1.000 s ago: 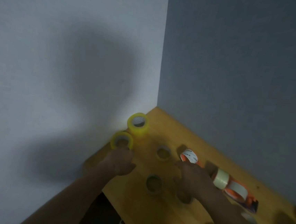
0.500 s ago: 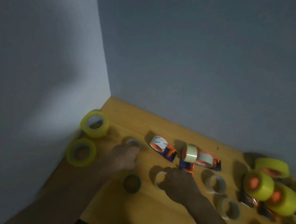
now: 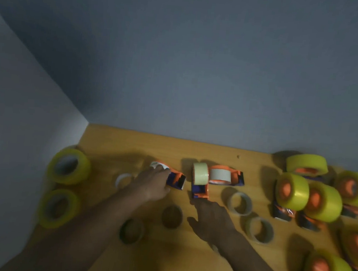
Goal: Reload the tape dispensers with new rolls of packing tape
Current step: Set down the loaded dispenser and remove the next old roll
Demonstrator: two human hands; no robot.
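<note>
Left hand (image 3: 154,185) now on dispenser (image 3: 175,178) (leftmost), view shifted

A table (image 3: 183,266) fills a corner, walls to the left and far side. Two tape rolls (image 3: 68,166) lie at its left edge, one nearer than the other. Three dispensers (image 3: 200,181) stand in a far row mid-table; the left hand (image 3: 151,183) rests on the leftmost, the right hand (image 3: 211,219) lies just near of the middle one. Empty cores (image 3: 239,203) lie scattered near of the row. Loaded dispensers (image 3: 292,191) cluster at the right.
</note>
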